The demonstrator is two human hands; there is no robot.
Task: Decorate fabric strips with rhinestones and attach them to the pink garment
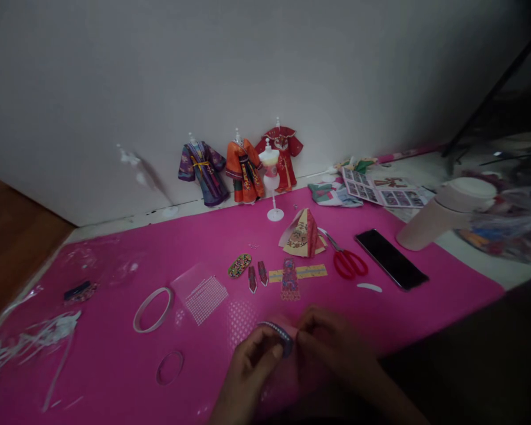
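Note:
Near the front edge of the mat, my left hand (pixel 259 357) is closed on a dark curved strip (pixel 284 341) with a row of small white beads along it. Something pink (pixel 287 328) shows beside the strip, between both hands. My right hand (pixel 330 336) is pinched with its fingertips at the pink part; what exactly they grip is too dim to make out. A sheet of small white stick-on beads (pixel 206 300) lies to the left. Beyond my hands are a patterned strip (pixel 289 278) across a yellow strip (pixel 312 271) and two small pointed pieces (pixel 262 273).
Red-handled scissors (pixel 351 264), a phone (pixel 392 260) and a pale bottle (pixel 445 213) stand or lie right. Tape rings (pixel 153 309) are left. Behind, several small dressed mannequins (pixel 244 168) and a bare stand (pixel 272 183) line the wall. A folded cream-and-red garment (pixel 301 234) sits mid-mat.

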